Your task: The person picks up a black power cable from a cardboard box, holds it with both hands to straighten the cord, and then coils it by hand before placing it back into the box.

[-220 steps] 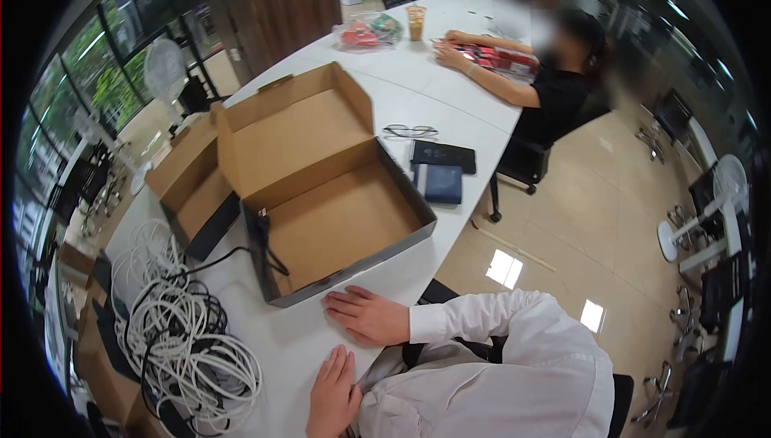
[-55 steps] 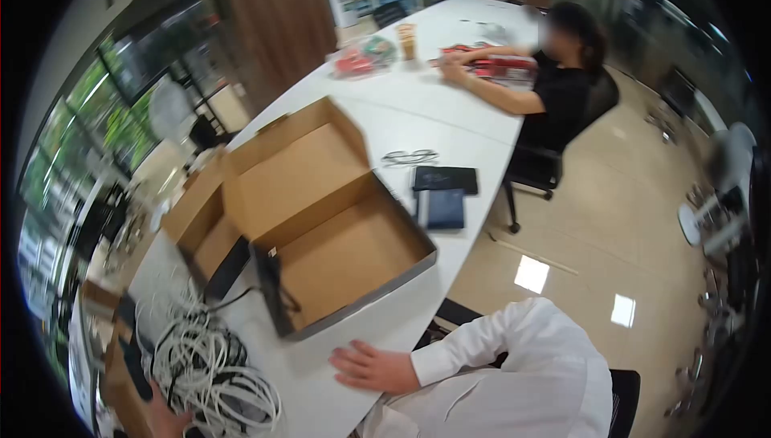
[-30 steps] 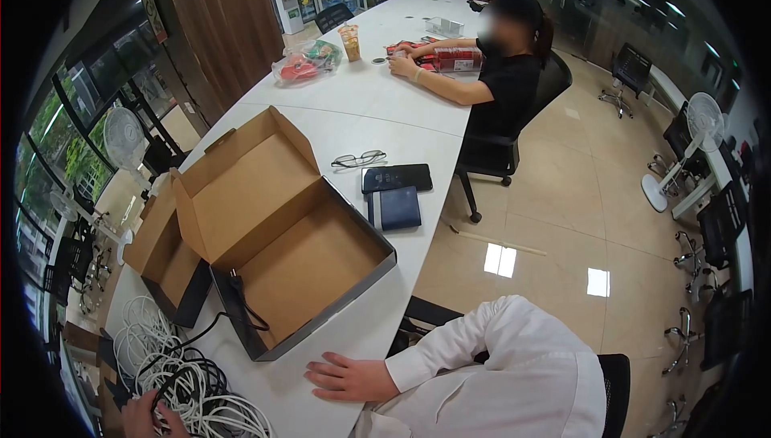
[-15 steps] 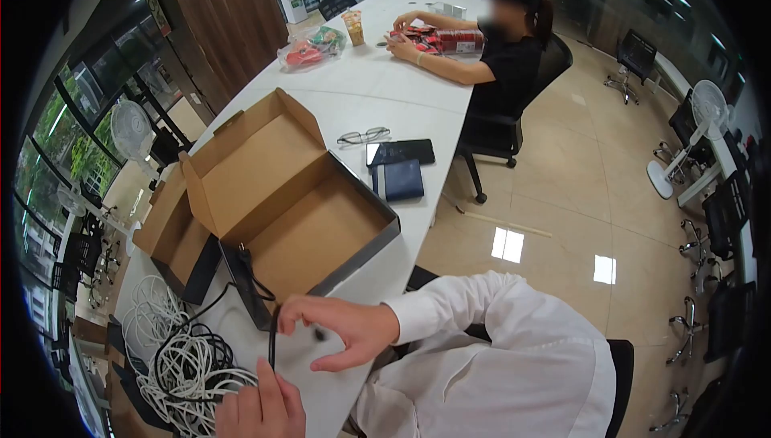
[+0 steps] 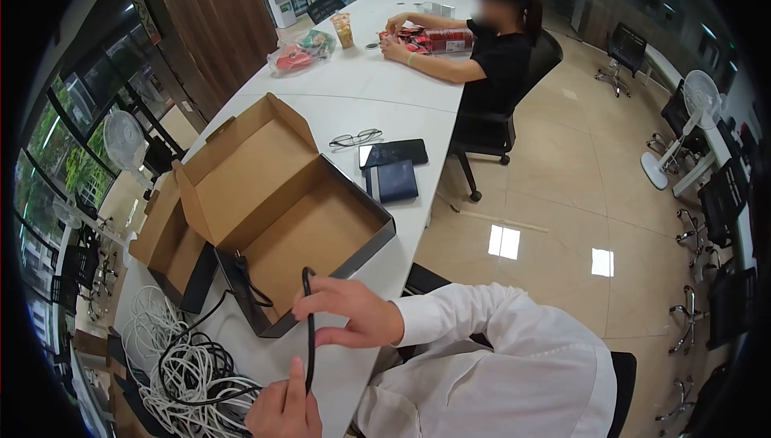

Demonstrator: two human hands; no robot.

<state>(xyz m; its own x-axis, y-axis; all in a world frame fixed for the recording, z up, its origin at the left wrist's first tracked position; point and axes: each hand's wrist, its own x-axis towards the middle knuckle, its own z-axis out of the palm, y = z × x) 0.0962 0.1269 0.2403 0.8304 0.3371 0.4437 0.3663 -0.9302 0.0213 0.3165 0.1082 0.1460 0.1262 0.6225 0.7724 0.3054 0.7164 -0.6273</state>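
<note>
My left hand, bottom centre, is curled with its forefinger raised, closed round a black cable; its palm and part of its grip are hidden, and the frame cuts off the wrist. My right hand, above and to the right, is half open, thumb parted from fingers; the cable crosses at the fingers, but whether they pinch it I cannot tell. The held length stands nearly upright in the frame, long axis bottom to top, a small bend uppermost, its end unclear. It rises just right of the left forefinger to the right hand's fingers. A black strand leaves the left hand leftward into a tangle of white cables, lower left, where strands are hard to separate. Beyond, centre-left, an open cardboard box; a blue wallet lies right of it, partly covering a black phone.
</note>
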